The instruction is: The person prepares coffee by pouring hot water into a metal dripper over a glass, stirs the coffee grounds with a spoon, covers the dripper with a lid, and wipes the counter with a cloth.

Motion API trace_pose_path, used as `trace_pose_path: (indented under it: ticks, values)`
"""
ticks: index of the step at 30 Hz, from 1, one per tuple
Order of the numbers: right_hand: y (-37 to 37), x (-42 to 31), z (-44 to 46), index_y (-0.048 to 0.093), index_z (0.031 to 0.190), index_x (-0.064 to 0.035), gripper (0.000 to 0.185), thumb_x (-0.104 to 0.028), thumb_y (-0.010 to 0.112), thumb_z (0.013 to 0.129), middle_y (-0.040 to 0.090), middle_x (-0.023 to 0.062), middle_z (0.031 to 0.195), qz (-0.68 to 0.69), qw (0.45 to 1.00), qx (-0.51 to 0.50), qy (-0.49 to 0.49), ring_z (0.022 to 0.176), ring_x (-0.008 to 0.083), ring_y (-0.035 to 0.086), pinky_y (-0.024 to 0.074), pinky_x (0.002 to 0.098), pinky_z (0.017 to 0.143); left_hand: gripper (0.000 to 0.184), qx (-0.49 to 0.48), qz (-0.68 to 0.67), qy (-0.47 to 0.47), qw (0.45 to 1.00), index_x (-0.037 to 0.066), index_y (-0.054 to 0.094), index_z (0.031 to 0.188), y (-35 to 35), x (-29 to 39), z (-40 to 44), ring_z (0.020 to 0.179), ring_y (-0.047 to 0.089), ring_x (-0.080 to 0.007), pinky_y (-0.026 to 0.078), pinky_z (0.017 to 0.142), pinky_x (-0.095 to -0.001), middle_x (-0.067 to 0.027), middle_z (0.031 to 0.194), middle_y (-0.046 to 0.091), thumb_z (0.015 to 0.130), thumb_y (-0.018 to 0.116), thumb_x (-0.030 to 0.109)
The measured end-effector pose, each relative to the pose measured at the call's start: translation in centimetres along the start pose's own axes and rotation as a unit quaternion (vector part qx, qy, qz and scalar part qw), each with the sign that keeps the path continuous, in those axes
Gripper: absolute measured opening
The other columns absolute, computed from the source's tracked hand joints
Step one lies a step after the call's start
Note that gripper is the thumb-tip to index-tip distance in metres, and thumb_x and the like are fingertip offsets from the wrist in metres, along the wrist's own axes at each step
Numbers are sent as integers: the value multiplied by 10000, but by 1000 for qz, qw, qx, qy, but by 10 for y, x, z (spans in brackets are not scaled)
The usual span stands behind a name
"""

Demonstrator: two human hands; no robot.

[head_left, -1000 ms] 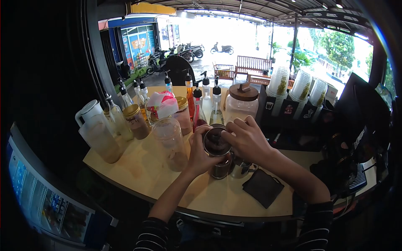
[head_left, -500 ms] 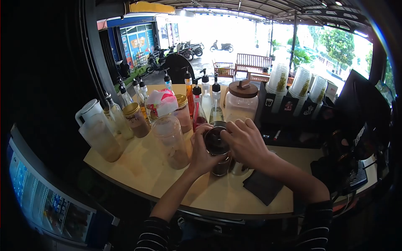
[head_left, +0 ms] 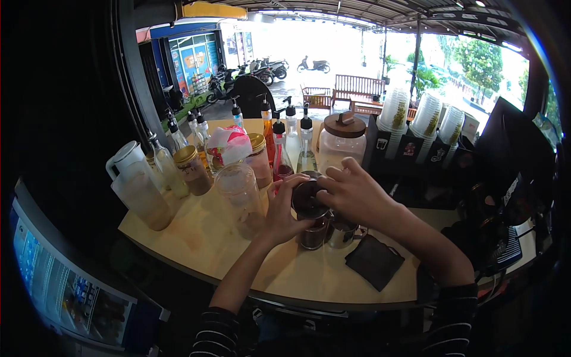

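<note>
A round metal-rimmed cup (head_left: 307, 199) with a dark inside is tilted toward me, with my left hand (head_left: 282, 209) wrapped round its left side. My right hand (head_left: 355, 193) is closed at the cup's right rim, its fingertips over the opening; what they pinch, if anything, is hidden. Below the cup, a small glass with dark contents (head_left: 313, 236) stands on the wooden counter (head_left: 220, 253). Beside that glass is a metal pitcher (head_left: 342, 236), partly covered by my right hand. A folded dark cloth (head_left: 375, 262) lies to the right.
An empty clear jar (head_left: 238, 196) and a cloudy pitcher (head_left: 143, 193) stand on the left. Pump bottles (head_left: 279, 149) and a wooden-lidded jar (head_left: 342, 143) line the back. Stacked plastic cups (head_left: 425, 122) stand at the back right, near a dark monitor (head_left: 505, 149).
My right hand has shifted slightly right and its fingers have changed pose at the rim. My left hand still holds the cup, which has moved little.
</note>
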State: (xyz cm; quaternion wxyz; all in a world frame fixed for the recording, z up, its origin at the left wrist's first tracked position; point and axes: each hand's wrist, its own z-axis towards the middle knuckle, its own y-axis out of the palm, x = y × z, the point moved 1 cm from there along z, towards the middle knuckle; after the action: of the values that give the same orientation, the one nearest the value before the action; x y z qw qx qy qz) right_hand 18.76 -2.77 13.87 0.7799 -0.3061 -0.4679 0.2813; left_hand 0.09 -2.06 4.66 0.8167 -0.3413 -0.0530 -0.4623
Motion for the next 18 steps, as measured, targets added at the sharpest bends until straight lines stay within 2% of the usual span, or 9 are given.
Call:
trace_pose_path:
  ticks: [4, 8, 10, 11, 13, 14, 15, 16, 18]
  values:
    - [4, -1, -1, 622, 779, -136, 60, -164, 625, 726, 563, -5, 912, 18, 999, 29, -37, 985, 138, 536, 386, 304, 820, 854, -26, 27, 14, 999, 129, 405, 1265, -3, 0, 5, 1205, 456, -216, 227, 1037, -429, -65, 1245, 501, 536, 834, 243]
    - [1, 1, -9, 601, 840, -125, 129, -164, 636, 722, 544, -5, 894, 54, 998, 31, 11, 896, 139, 533, 380, 340, 794, 826, -34, 20, -22, 999, 127, 414, 1261, -4, 4, 8, 1174, 473, -253, 235, 1033, -433, -69, 1238, 507, 558, 828, 260]
    - [-2, 12, -23, 609, 861, -97, 120, -109, 641, 746, 541, 21, 845, 100, 985, 92, 111, 814, 153, 546, 385, 325, 742, 814, -28, 12, -44, 999, 124, 420, 1256, -4, 1, 11, 1162, 478, -264, 245, 1028, -432, -74, 1223, 521, 565, 826, 268]
    - [-3, 13, -32, 609, 861, -97, 120, -109, 641, 746, 541, 21, 845, 102, 984, 91, 114, 814, 153, 546, 385, 325, 742, 806, -25, -15, -62, 998, 119, 427, 1249, -4, -2, 12, 1141, 492, -271, 267, 1017, -428, -79, 1194, 542, 566, 828, 273]
    - [-5, 17, -53, 613, 892, -61, 108, -25, 607, 791, 529, 57, 794, 160, 943, 167, 238, 732, 192, 547, 398, 333, 675, 798, -25, -46, -83, 995, 114, 433, 1241, -5, -4, 13, 1120, 505, -277, 289, 1005, -425, -83, 1166, 563, 568, 829, 278]
    - [-2, 16, -63, 613, 892, -61, 108, -25, 607, 791, 529, 57, 794, 161, 943, 164, 240, 732, 192, 547, 398, 333, 675, 790, -15, -41, -68, 997, 84, 435, 1239, -7, -3, 14, 1114, 529, -262, 357, 984, -399, -101, 1149, 569, 575, 836, 230]
    - [3, 16, -74, 596, 900, -49, 97, -17, 590, 809, 529, 82, 809, 219, 904, 152, 335, 754, 242, 555, 415, 356, 678, 782, -4, -36, -54, 998, 53, 438, 1237, -8, -1, 16, 1108, 553, -247, 425, 963, -374, -119, 1131, 574, 582, 843, 183]
    - [9, 15, -86, 578, 908, -37, 86, -8, 574, 827, 528, 106, 823, 273, 852, 138, 425, 777, 291, 564, 432, 379, 680, 776, -10, -50, -70, 996, 44, 440, 1239, -9, -1, 17, 1121, 545, -236, 414, 979, -368, -111, 1152, 564, 593, 848, 178]
    - [31, 15, -113, 578, 926, -31, 100, 3, 555, 836, 528, 123, 831, 287, 834, 109, 458, 788, 311, 562, 440, 393, 693, 772, -13, -63, -71, 995, 41, 443, 1241, -11, 3, 20, 1125, 544, -230, 413, 981, -364, -108, 1162, 559, 598, 848, 178]
